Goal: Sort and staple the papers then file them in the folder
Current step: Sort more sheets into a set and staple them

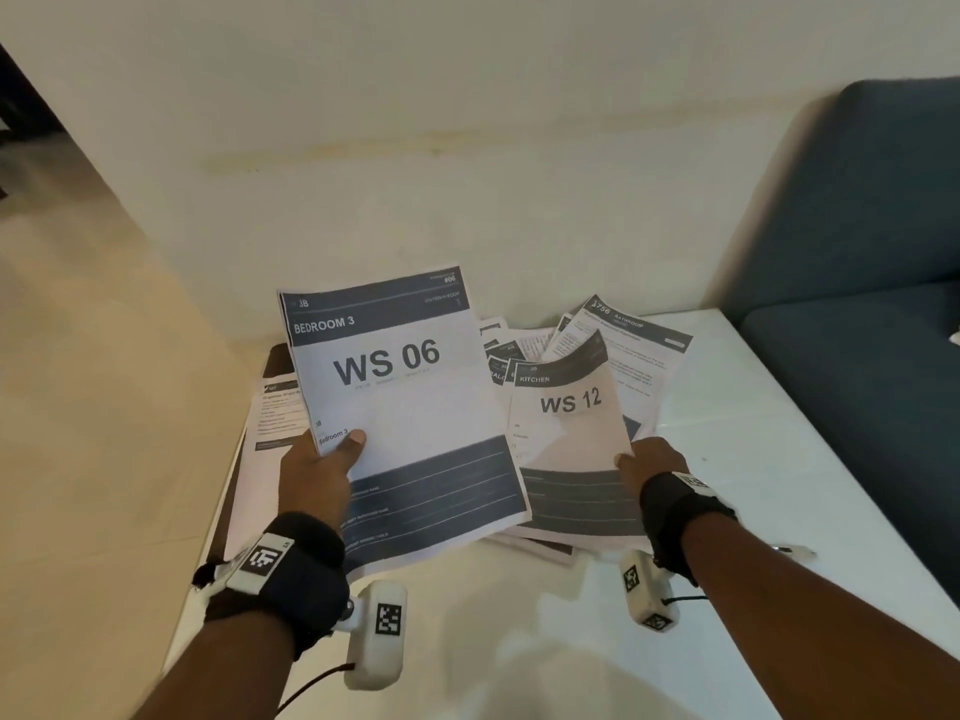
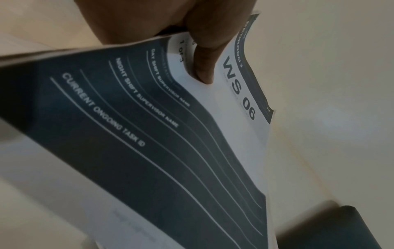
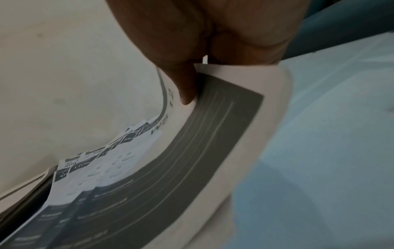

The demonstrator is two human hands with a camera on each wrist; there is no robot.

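Observation:
My left hand (image 1: 332,454) holds up a sheet headed BEDROOM 3, WS 06 (image 1: 400,407), thumb on its face near the left edge; the left wrist view shows the same sheet (image 2: 192,134) pinched under the thumb (image 2: 204,55). My right hand (image 1: 641,465) pinches the right edge of a sheet headed KITCHEN, WS 12 (image 1: 569,439), lifted and curling at the top; in the right wrist view the thumb (image 3: 187,84) presses on that sheet (image 3: 213,143). Beneath lies a fanned pile of papers (image 1: 623,345) on the white table (image 1: 779,459). A dark folder (image 1: 278,361) shows under papers at the left.
More printed sheets (image 1: 278,413) lie on the folder at the table's left edge. A blue sofa (image 1: 857,278) stands close on the right. A cream wall (image 1: 467,122) rises behind the table. The floor (image 1: 104,407) drops away to the left.

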